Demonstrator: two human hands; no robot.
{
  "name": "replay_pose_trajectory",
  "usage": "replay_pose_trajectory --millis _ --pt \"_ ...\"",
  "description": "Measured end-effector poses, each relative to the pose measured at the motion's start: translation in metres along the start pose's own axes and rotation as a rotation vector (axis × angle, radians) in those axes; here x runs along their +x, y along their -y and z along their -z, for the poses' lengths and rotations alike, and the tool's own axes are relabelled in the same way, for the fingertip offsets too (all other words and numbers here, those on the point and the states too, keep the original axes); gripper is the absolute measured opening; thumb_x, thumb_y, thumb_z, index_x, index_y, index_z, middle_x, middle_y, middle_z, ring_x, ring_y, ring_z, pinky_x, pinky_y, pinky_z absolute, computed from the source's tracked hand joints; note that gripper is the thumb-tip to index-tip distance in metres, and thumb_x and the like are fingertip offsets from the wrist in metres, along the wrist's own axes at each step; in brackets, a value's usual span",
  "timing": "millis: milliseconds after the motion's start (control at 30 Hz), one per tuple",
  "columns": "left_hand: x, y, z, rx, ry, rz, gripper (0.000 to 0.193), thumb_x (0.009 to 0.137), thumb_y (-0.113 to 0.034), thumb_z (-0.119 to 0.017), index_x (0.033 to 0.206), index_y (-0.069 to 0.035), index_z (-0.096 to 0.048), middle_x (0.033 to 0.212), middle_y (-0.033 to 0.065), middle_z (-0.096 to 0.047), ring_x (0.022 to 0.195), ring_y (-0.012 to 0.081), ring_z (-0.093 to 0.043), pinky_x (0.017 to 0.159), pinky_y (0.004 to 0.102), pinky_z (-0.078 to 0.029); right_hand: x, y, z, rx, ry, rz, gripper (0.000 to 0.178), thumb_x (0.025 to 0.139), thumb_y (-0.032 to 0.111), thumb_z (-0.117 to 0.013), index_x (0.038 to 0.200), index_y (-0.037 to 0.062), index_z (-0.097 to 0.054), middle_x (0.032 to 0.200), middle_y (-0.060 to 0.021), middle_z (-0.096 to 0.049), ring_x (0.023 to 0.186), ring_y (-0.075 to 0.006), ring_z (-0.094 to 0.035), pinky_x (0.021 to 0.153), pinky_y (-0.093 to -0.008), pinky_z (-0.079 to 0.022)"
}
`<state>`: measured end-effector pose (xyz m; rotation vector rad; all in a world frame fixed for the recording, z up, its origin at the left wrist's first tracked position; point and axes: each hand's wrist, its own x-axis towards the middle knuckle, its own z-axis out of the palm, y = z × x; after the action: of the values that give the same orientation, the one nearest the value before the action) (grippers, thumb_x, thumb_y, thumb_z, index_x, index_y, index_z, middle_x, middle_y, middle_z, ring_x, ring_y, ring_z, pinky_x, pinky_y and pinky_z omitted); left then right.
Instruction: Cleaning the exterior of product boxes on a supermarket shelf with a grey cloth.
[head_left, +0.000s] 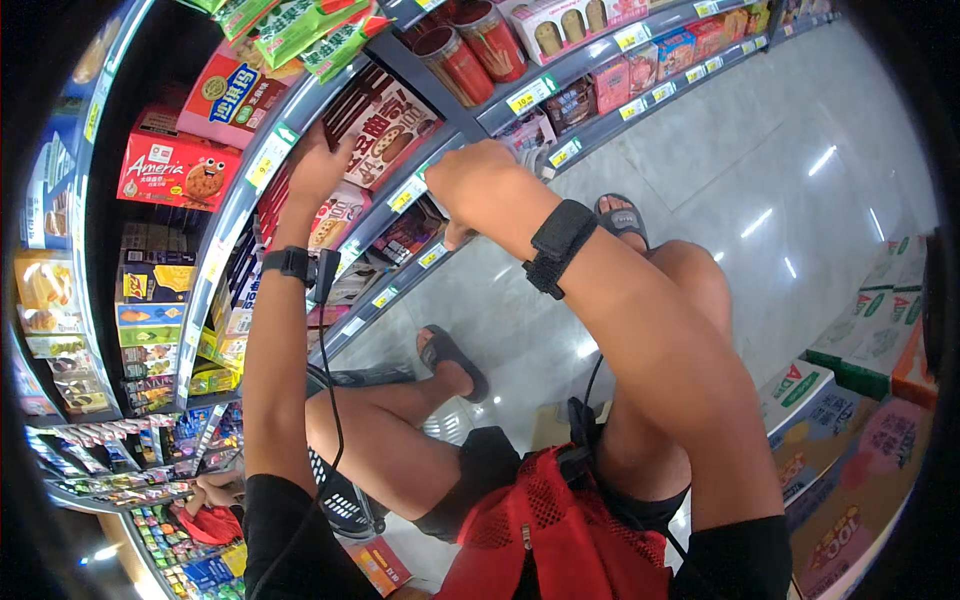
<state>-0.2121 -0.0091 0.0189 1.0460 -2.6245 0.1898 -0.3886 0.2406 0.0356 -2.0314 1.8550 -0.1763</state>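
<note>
In the head view, I see the cookie box (392, 130) on the shelf (376, 226), behind its front edge. It looks mostly placed; perhaps straightening remains. My left hand (318, 165) reaches in beside it, thumb spread; my right hand (485, 188) curls at that edge. Neither's grip can I tell.

Shelves (217, 254) run from near left to far right, one biscuit box (395, 138) on them lying between the left hand (318, 165) and the right hand (480, 182). Cartons (800, 388) stand near right; a basket (345, 505) (beside the left leg (385, 460)) near left.
</note>
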Motion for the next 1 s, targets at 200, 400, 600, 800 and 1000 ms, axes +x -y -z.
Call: replay_pose_trajectory --millis 200,400,600,800,1000 --pt "0.055 0.058 -0.016 0.158 0.017 0.16 0.074 0.099 -0.058 -0.041 0.146 -0.001 -0.041 0.152 0.0246 -0.038 0.143 0.0405 -0.032 0.12 0.0404 -0.02 -0.031 0.017 0.0 -0.026 -0.05 0.084 0.034 0.07 0.033 -0.085 0.087 0.005 -0.075 0.093 -0.0107 -0.074 0.092 -0.0284 -0.072 0.073 -0.0408 -0.056" --pt "0.077 0.064 -0.029 -0.086 0.004 0.051 0.072 0.098 -0.059 -0.041 0.145 -0.005 -0.045 0.151 0.0217 -0.042 0.143 0.038 -0.033 0.118 0.0459 -0.024 -0.019 0.036 -0.028 -0.049 0.013 0.116 0.024 0.072 0.021 -0.076 0.095 0.0218 -0.08 0.096 -0.0019 -0.075 0.088 -0.0242 -0.071 0.068 -0.0413 -0.053" --pt "0.069 0.046 -0.028 -0.263 0.076 0.126 0.072 0.097 -0.06 -0.042 0.145 -0.006 -0.046 0.15 0.0207 -0.043 0.142 0.0371 -0.035 0.117 0.0454 -0.025 0.037 0.076 -0.047 0.075 0.341 -0.1 0.036 0.08 0.029 -0.07 0.116 0.0242 -0.074 0.113 0.0017 -0.072 0.1 -0.0246 -0.068 0.074 -0.0567 -0.052" --pt "0.065 0.032 -0.022 -0.355 0.106 0.262 0.072 0.097 -0.061 -0.043 0.144 -0.007 -0.047 0.149 0.0198 -0.044 0.141 0.0361 -0.037 0.117 0.045 -0.026 0.067 0.076 -0.048 0.069 0.301 -0.061 0.038 0.081 0.028 -0.07 0.119 0.022 -0.073 0.117 0.0008 -0.071 0.104 -0.0281 -0.067 0.076 -0.0575 -0.051" --pt "0.074 0.033 -0.032 -0.39 0.119 0.319 0.071 0.096 -0.061 -0.044 0.144 -0.008 -0.048 0.149 0.019 -0.046 0.14 0.0353 -0.039 0.116 0.0446 -0.027 0.086 0.063 -0.053 0.062 0.271 -0.049 0.039 0.082 0.027 -0.07 0.12 0.0205 -0.072 0.12 0.0003 -0.069 0.109 -0.0279 -0.066 0.079 -0.0567 -0.051"
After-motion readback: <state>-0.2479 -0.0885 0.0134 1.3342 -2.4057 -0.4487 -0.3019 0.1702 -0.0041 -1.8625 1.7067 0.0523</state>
